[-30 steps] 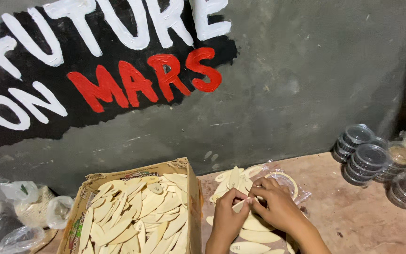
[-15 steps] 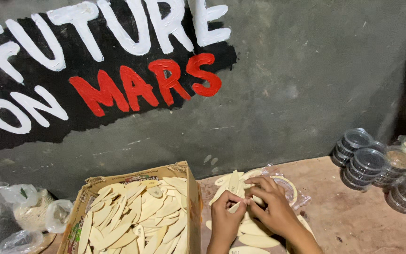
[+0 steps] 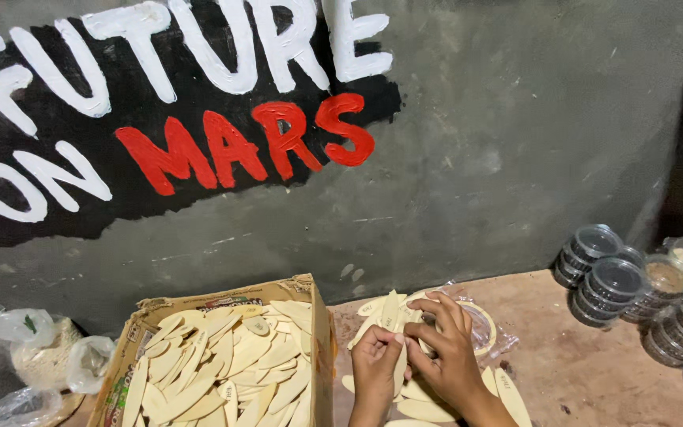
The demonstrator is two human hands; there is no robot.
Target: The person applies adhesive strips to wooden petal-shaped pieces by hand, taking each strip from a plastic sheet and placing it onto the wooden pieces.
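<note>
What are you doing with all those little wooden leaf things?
A person's two hands are working over a pile of pale wooden leaf-shaped pieces on the reddish floor. The left hand and right hand pinch one piece together between them. Beside them, a cardboard box is full of the same pieces. Stacks of small lidded plastic tubs stand to the right, and plastic bags lie to the left.

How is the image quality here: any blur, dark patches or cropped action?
Head view: sharp, evenly lit; the wall fills most of it; deep shadow at far right above the tubs; both hands sit low, the box cut by the bottom edge.
</note>
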